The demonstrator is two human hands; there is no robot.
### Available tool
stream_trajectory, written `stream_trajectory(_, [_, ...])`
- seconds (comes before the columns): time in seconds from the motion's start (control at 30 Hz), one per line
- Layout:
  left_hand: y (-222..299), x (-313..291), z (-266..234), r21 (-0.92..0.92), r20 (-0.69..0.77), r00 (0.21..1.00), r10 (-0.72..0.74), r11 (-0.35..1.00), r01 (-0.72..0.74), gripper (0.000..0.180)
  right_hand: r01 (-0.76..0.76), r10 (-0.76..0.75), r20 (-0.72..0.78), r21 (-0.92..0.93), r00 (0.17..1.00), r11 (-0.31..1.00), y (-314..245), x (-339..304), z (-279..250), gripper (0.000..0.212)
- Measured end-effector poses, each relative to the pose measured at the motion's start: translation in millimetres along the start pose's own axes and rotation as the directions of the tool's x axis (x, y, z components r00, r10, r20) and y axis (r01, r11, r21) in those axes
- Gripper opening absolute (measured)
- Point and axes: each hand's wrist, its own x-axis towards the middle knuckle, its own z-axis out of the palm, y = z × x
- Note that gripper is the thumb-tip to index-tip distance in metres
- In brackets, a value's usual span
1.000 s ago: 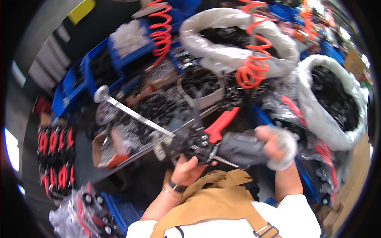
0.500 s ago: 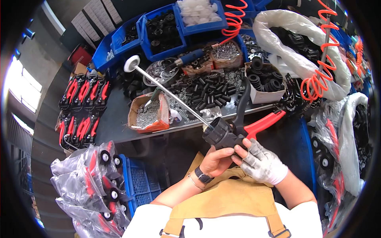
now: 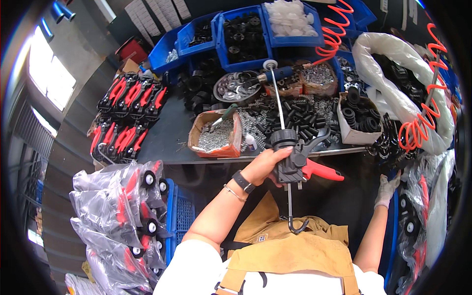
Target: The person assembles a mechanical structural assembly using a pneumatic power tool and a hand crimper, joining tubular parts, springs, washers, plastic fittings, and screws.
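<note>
Fingers of the left hand are closed around the black body of a tool, with the thumb laid across it. The tool is held in front of the near edge of the bench, above the apron. A rod is passed through the body; its far end, over the bench, is capped by a white disc, and its near end is bent into a hook. A red handle is pointed to the right.

The right hand is gloved and held well apart from the tool, near the blue crate; whether anything is pinched by its fingers cannot be told.

On the bench, small metal parts are held in a box. Black sleeves and springs are heaped to its right, and black rings are kept in a white box. Blue bins are lined up behind. At the left, red-and-black assemblies are laid in rows.
</note>
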Motion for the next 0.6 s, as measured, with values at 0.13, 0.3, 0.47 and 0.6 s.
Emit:
stream_trajectory(0.13, [29, -14, -6, 0.613, -0.245, 0.97, -0.012, 0.773, 0.164, 0.05, 0.011, -0.009, -0.022, 0.094, 1.0, 0.995, 27, 12, 41, 0.078])
stream_trajectory(0.3, [58, -39, -117, 0.957, -0.252, 0.598, 0.761, 0.289, 0.036, 0.029, -0.133, 0.148, -0.11, 0.13, 0.983, 0.983, 17, 25, 59, 0.084])
stream_trajectory(0.47, [45, -21, -174, 0.989, -0.119, 0.977, 0.176, 0.104, 0.101, 0.025, 0.017, 0.032, -0.128, 0.368, 0.991, 0.929, 34, 9, 45, 0.073])
stream_trajectory(0.6, [54, -36, -156, 0.862, -0.351, 0.872, 0.34, 0.482, 0.159, 0.018, -0.18, 0.114, 0.187, 0.389, 0.976, 0.904, 19, -31, -33, 0.058])
